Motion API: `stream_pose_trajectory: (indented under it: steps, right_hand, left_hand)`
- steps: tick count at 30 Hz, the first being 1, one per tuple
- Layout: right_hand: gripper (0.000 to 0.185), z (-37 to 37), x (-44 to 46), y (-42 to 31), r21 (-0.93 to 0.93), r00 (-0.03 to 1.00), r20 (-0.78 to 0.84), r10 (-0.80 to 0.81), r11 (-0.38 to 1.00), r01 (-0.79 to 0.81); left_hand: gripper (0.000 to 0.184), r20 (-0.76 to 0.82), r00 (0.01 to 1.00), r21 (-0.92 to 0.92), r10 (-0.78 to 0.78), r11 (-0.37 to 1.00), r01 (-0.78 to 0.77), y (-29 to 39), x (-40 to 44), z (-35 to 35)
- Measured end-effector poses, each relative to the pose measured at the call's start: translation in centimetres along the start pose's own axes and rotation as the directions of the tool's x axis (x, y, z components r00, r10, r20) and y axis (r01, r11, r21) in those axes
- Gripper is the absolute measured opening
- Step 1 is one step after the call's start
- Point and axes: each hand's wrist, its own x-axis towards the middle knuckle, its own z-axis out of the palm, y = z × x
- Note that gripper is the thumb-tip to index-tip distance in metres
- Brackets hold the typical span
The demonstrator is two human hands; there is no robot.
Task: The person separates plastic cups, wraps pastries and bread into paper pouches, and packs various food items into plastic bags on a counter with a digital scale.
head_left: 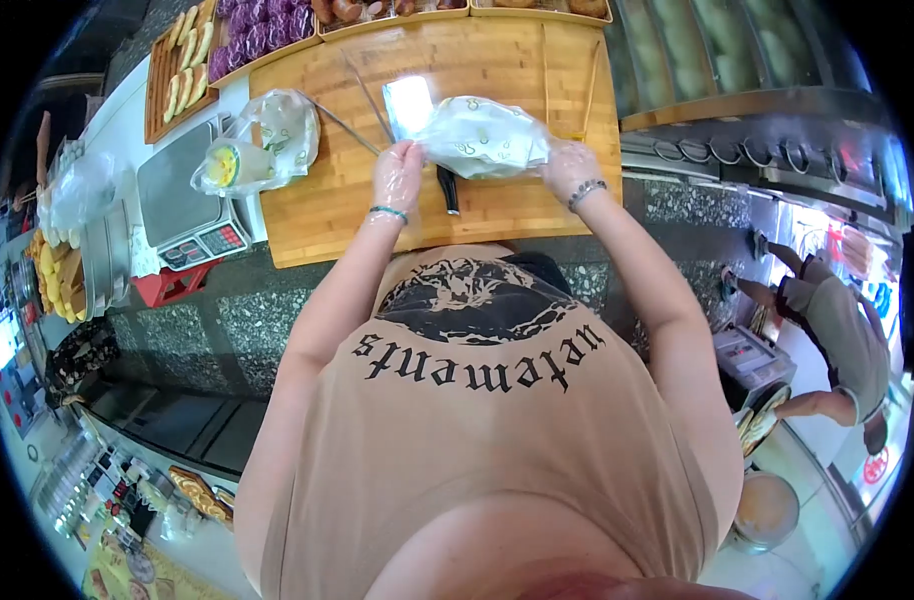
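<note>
A white plastic bag (485,138) with a green printed pattern stretches between my two hands above the wooden board. My left hand (399,170), in a clear glove, pinches the bag's left end. At the opposite end, my right hand (573,168), also gloved, grips the bag; its fingertips are partly hidden. What the bag contains cannot be made out. Just right of my left hand lies a knife (448,190) with a black handle, its broad blade reflecting light. Another printed bag (287,130), with a yellow-and-white item at its mouth, lies left of my left hand.
The wooden board (327,215) carries thin metal rods or tongs (343,122). A scale (182,190) stands left. Trays of purple packets (262,35) and long pastries (189,60) line the back. A glass case (717,50) is at right; another person (837,320) is beyond.
</note>
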Motion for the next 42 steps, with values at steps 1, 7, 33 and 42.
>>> stream_pose_trajectory:
  steps: [1, 7, 33, 42]
  right_hand:
    - [0.046, 0.8, 0.3, 0.9, -0.072, 0.999, 0.036, -0.022, 0.997, 0.024]
    - [0.029, -12.7, 1.0, -3.7, -0.246, 0.931, 0.263, -0.254, 0.915, 0.319]
    - [0.02, -15.0, 10.0, -2.5, -0.299, 0.979, -0.089, -0.182, 0.943, 0.148]
    - [0.022, -9.8, 8.4, -4.8, -0.122, 0.944, 0.02, -0.329, 0.936, 0.329]
  left_hand:
    - [0.027, 0.022, 1.0, 0.04, 0.016, 0.999, -0.017, 0.2, 0.5, 0.0]
    - [0.016, -0.178, 0.978, 0.311, 0.11, 0.949, -0.05, 2.2, 5.7, -1.3]
    - [0.022, 0.492, 0.812, 0.869, 0.313, -0.222, -0.442, 13.4, 9.7, -1.7]
    - [0.033, 0.518, 0.738, 0.656, 0.433, 0.353, -0.667, 4.7, 4.4, 0.9]
